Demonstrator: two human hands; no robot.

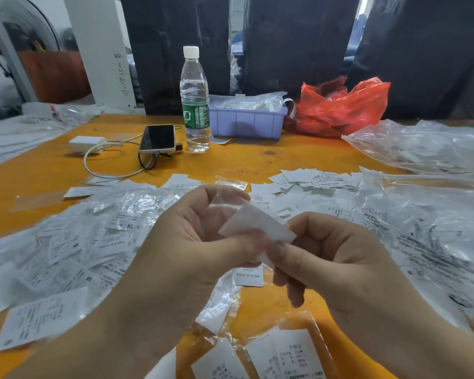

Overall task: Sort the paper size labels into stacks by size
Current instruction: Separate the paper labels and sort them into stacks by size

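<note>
Both my hands are raised over the middle of the orange table [257,162]. My left hand [192,236] and my right hand [331,255] together pinch one white paper label [257,224], its blank side up. A thin clear film [225,206] sits against the fingers of my left hand. Loose labels [74,247] marked XL, M and S lie scattered on the left. A label reading MADE IN CHINA [248,274] lies under my hands. A fanned stack of labels [309,179] lies farther back on the right.
A water bottle [195,102], a phone [158,139] with cable and a white charger [86,143] stand at the back. Behind them are a purple bin [246,123] and a red plastic bag [342,105]. Clear bags of labels [427,149] cover the right side.
</note>
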